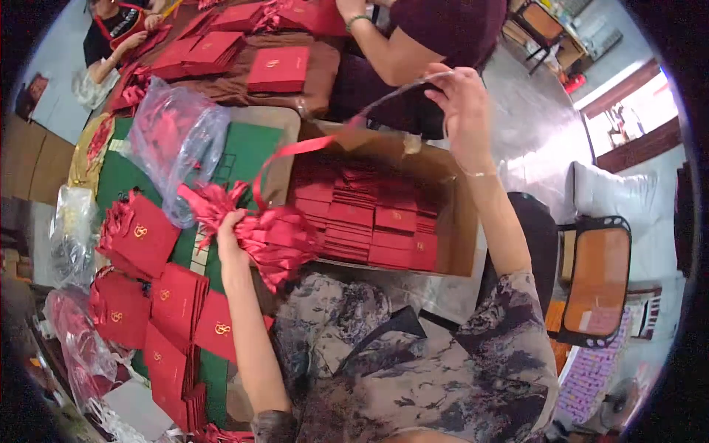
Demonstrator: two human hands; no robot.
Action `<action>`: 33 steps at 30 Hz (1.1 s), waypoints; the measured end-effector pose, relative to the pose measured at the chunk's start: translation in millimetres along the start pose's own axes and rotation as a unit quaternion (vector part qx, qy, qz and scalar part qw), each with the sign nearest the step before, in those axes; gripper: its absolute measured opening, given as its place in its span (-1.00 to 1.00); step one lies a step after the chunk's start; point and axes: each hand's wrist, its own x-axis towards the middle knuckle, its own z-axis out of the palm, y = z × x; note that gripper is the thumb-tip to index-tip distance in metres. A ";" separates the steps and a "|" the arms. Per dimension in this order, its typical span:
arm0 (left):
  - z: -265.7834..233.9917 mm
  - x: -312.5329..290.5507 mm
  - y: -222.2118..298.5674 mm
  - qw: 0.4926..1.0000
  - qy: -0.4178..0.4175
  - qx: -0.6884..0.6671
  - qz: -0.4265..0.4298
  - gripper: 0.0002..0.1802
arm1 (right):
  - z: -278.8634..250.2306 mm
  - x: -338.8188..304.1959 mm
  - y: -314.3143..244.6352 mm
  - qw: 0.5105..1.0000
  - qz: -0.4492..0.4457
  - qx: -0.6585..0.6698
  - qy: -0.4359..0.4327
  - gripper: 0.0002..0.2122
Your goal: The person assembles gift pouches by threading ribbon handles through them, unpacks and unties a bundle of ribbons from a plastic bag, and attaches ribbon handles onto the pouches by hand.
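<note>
Apparently this step separates a long red ribbon (304, 145): my left hand (232, 226) clamps the bunched glossy red ribbons (284, 236) beside the brown cardboard box (456, 247), my right hand (464, 103) pinches the strand's pale end; next likely needs a steady pull.

From my end, this looks like a packing workshop. I see stacked red packets (278, 69), bunched red ribbons (284, 236), a loaded carton (458, 229) and two co-workers (454, 28).

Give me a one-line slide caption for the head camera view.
Left hand grips red ribbons; right hand holds up one strand, near an open carton of red packets.
</note>
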 end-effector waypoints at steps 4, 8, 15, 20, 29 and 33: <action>6.9 -5.7 2.4 1.000 -0.009 0.006 0.024 -0.89 | -38.6 -32.6 -10.2 0.997 -0.003 -0.007 0.074 -0.83; -7.7 2.9 2.7 0.999 -0.031 0.009 0.028 -0.90 | -58.9 -72.6 -3.2 0.984 0.048 -0.139 0.100 -0.90; -4.0 -4.6 3.8 1.000 -0.010 0.017 0.022 -0.91 | -154.2 -159.7 103.5 0.875 0.107 -0.462 -0.096 -0.92; -3.5 -2.9 5.2 1.000 -0.004 0.017 0.018 -0.88 | -241.7 -250.7 172.8 0.806 0.217 -0.544 -0.090 -0.89; -6.4 -3.0 10.8 0.999 -0.001 0.031 0.037 -0.89 | -261.8 -270.5 167.3 0.787 0.310 -0.533 -0.009 -0.85; -6.3 1.6 12.9 0.997 0.001 0.003 0.077 -0.92 | -250.3 -274.3 167.3 0.794 0.464 -0.364 -0.147 -0.85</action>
